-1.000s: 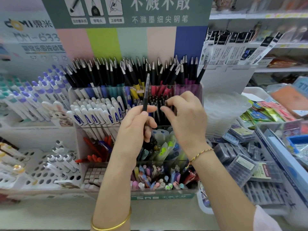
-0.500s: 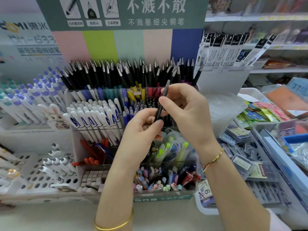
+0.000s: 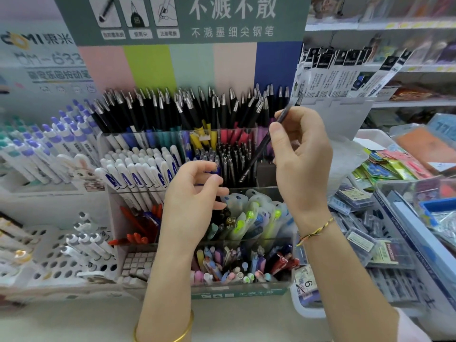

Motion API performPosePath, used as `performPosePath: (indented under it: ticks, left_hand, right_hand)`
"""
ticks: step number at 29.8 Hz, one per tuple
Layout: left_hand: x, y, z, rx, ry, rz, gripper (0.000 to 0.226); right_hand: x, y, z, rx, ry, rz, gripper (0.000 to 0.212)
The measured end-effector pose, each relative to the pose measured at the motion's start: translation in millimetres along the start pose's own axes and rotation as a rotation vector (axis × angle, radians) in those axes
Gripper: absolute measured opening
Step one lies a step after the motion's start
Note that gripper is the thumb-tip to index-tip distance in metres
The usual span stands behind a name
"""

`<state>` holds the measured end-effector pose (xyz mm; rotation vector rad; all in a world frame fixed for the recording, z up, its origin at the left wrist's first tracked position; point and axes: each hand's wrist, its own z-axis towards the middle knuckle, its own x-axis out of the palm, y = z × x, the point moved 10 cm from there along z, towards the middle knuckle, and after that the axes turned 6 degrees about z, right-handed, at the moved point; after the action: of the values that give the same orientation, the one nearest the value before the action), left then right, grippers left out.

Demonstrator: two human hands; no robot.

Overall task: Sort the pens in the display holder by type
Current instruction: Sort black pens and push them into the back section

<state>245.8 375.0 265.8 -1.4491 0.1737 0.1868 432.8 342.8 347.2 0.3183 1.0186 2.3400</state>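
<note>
Right hand (image 3: 303,156): pinches one pen (image 3: 257,156) between thumb and fingers, high on the barrel.
Pen place: tilted, with its lower end over the middle tier of the holder (image 3: 237,292), among the slim black pens (image 3: 232,159).
Left hand (image 3: 195,193): loosely curled and empty, as far as I can see, just before that tier.
Risk, swing: with so high a pinch, I think the lower end may turn and miss its section.
Risk, mixing: the neighbouring sections are close, so it could drop among another type.
Risk, crowding: packed pens may catch it or be knocked askew.
Materials: the pen is thin, dark and smooth; the holder is clear hard plastic in stepped tiers with dividers.
</note>
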Motion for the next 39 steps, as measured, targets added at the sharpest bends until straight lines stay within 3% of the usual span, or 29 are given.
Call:
performPosePath:
  ticks: [4, 8, 12, 18, 22, 29, 35, 39]
  left_hand:
    - [-2, -5, -1, 0.021, -0.021, -0.002, 0.02]
    - [-3, -11, -2, 0.063, -0.046, 0.021, 0.022]
    - [-7, -20, -2, 0.122, -0.095, 0.088, 0.023]
    - [-13, -27, -1, 0.172, -0.163, 0.151, 0.024]
    - [-12, -29, 0, 0.199, -0.182, 0.194, 0.023]
    - [-5, -34, 2, 0.281, -0.225, 0.404, 0.03]
    - [15, -46, 5, 0.37, -0.301, 0.765, 0.05]
    - [25, -55, 9, 0.483, -0.338, 0.94, 0.051]
  right_hand:
    - [20, 1, -11, -0.095, 0.142, -0.164, 0.004]
    - [34, -10, -25, -0.163, 0.226, -0.38, 0.012]
    - [39, -7, -33, -0.214, 0.216, -0.586, 0.022]
    - [44, -22, -40, -0.18, 0.243, -0.697, 0.033]
    - [35, -28, -42, -0.124, 0.196, -0.583, 0.057]
    - [5, -42, -34, 0.142, 0.073, -0.204, 0.03]
    - [13, -53, -40, 0.306, 0.117, -0.095, 0.032]
    - [29, -55, -46, 0.331, 0.187, -0.063, 0.045]
